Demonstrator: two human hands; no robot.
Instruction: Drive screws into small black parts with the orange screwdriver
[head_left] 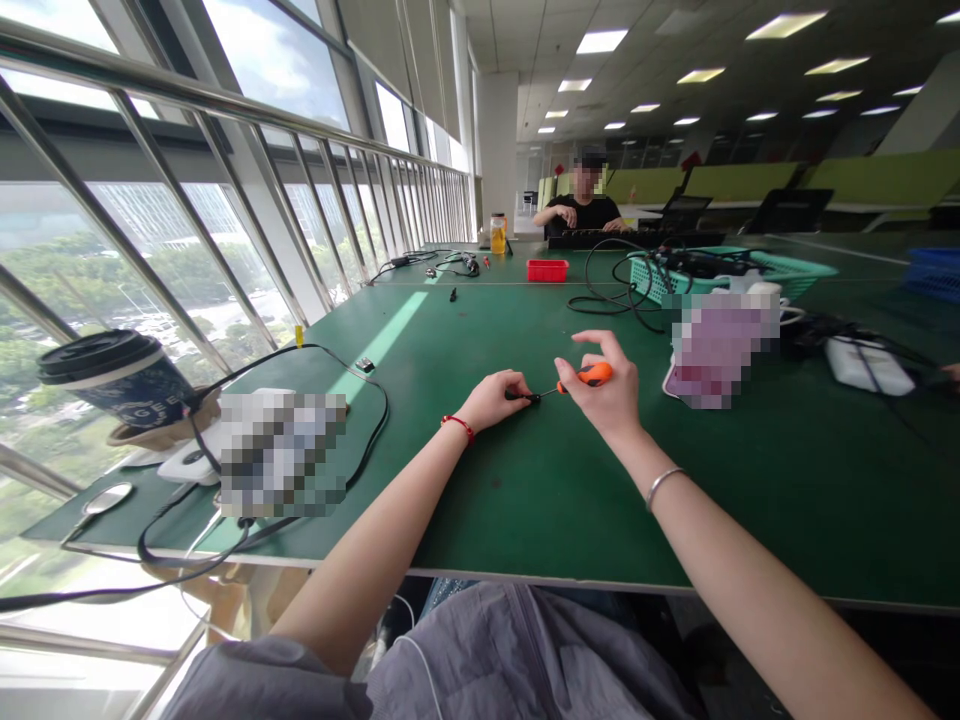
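Note:
My right hand [607, 390] is closed on an orange-handled screwdriver [589, 376], its tip pointing left. My left hand [495, 398] is closed around a small black part [520, 395] on the green table [570, 500], where the screwdriver tip meets it. A red bracelet sits on my left wrist and a silver bangle on my right. The two hands are almost touching near the middle of the table.
A lidded coffee cup [120, 378] and black cables [360, 450] lie at the left by the window railing. A red tray [547, 270], a teal basket [720, 272] and a white power strip [870, 365] sit further back. Another person [585, 205] sits at the far end.

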